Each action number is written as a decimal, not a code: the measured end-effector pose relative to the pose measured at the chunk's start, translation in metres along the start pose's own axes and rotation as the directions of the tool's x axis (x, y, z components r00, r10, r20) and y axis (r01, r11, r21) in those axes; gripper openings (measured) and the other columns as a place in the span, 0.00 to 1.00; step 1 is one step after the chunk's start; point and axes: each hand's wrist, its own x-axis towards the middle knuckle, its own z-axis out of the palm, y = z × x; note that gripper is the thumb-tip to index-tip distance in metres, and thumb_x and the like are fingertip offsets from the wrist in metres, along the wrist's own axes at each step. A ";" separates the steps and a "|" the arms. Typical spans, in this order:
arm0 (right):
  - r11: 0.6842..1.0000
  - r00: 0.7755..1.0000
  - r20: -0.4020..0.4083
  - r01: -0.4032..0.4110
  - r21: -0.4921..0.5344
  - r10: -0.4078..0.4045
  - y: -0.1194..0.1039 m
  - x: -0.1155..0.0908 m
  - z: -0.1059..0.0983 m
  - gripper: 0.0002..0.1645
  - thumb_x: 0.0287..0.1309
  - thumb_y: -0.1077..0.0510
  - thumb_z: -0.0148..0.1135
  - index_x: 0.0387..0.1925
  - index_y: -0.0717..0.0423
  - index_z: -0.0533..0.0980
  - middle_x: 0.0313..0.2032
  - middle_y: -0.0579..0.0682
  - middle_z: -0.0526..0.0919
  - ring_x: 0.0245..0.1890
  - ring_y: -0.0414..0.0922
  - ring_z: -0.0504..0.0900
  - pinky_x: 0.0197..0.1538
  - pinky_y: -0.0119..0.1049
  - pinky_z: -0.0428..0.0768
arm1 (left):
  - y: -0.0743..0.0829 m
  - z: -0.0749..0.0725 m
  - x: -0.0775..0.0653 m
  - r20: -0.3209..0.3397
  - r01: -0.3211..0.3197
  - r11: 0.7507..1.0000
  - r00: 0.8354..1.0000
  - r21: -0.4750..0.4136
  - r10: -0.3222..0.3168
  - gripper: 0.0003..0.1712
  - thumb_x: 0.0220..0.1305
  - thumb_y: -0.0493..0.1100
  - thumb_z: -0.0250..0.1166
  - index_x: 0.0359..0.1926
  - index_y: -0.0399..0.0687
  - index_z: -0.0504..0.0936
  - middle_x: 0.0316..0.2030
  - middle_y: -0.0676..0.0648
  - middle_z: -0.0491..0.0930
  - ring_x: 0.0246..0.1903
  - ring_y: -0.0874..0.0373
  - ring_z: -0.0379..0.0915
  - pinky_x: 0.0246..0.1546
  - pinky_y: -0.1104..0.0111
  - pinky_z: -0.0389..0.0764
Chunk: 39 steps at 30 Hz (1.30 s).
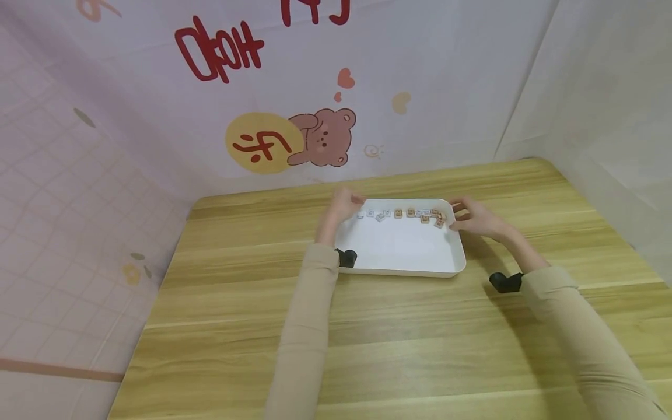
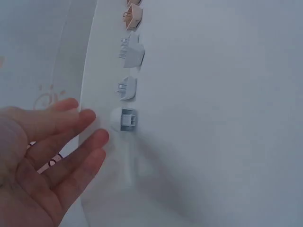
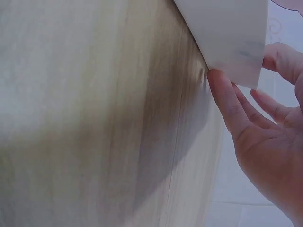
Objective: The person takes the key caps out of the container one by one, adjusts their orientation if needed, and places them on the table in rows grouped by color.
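Observation:
A white tray [image 1: 399, 248] lies on the table, with a row of small keycaps along its far inside wall. Some are white, like the keycap [image 2: 125, 119] nearest my left fingers; others are orange-brown, such as the keycap [image 1: 398, 213] in the middle of the row. My left hand [image 1: 342, 207] is at the tray's far left corner, its fingers loosely extended over the rim and holding nothing. At the far right corner my right hand [image 1: 479, 219] pinches the tray wall [image 3: 232, 42], with the thumb and fingers on opposite sides.
The wood-grain table [image 1: 367, 344] extends around the tray. Behind it hangs a white cloth [image 1: 446, 76] printed with a bear and red characters. Black wrist mounts [image 1: 506, 283] sit at both cuffs; the left one overlaps the tray's near left corner.

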 end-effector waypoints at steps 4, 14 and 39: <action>1.000 1.000 0.011 -0.004 0.005 0.004 0.001 0.000 0.000 0.38 0.58 0.66 0.60 0.65 0.70 0.54 0.60 0.75 0.64 0.58 0.71 0.69 0.56 0.56 0.76 | -0.006 0.010 -0.001 -0.024 0.068 0.997 0.997 0.028 -0.068 0.18 0.62 0.28 0.57 0.52 0.40 0.82 0.52 0.42 0.82 0.55 0.51 0.76 0.57 0.64 0.77; 1.000 0.999 0.027 -0.024 -0.005 0.024 0.004 0.003 -0.002 0.39 0.59 0.64 0.60 0.66 0.69 0.53 0.60 0.75 0.64 0.58 0.70 0.70 0.55 0.51 0.77 | -0.007 0.020 0.001 -0.086 0.100 0.979 0.993 0.178 -0.085 0.13 0.57 0.30 0.64 0.44 0.42 0.86 0.45 0.44 0.85 0.49 0.51 0.78 0.52 0.65 0.79; 0.999 0.999 0.049 -0.013 0.047 0.011 0.001 0.001 -0.003 0.40 0.61 0.64 0.59 0.68 0.69 0.51 0.65 0.73 0.58 0.62 0.71 0.65 0.60 0.60 0.71 | -0.041 -0.047 -0.036 -0.081 -0.060 0.970 0.996 -0.235 0.041 0.17 0.58 0.33 0.66 0.49 0.32 0.81 0.48 0.34 0.81 0.50 0.44 0.78 0.53 0.58 0.79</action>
